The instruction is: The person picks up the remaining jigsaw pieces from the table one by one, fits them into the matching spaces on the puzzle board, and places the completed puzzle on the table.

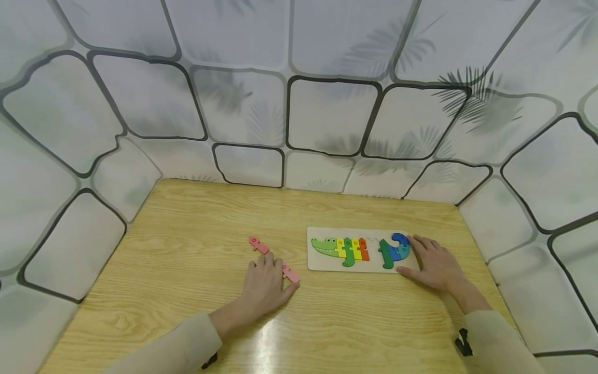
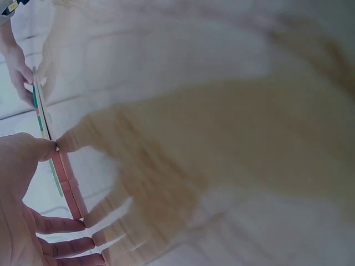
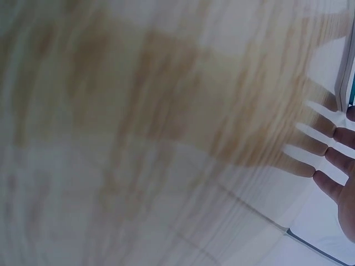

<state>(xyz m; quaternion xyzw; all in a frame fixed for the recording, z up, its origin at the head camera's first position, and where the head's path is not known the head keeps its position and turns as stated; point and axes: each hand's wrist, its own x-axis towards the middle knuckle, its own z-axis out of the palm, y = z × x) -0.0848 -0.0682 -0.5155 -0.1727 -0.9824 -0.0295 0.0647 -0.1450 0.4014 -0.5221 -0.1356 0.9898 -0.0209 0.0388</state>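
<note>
A wooden crocodile puzzle board [image 1: 322, 266] lies on the table, with a green head [image 1: 325, 246], yellow, green, orange and red pieces at left and a green leg piece [image 1: 385, 254] and blue tail pieces [image 1: 398, 253] at right. Between these groups is a bare gap. My left hand [image 1: 263, 285] pinches a pink puzzle piece [image 1: 291, 273] on the table, thumb at one end and index finger at the other. Beyond its fingertips lies another pink piece [image 1: 259, 245]. My right hand [image 1: 436, 264] rests at the board's right end, fingers extended and thumb at the front edge.
The wood-grain table [image 1: 210, 223] is glossy and mirrors both hands in the wrist views. Pale panels with a stone-block pattern [image 1: 331, 117] stand behind it and at both sides. Dark straps [image 1: 463, 343] show at the wrists.
</note>
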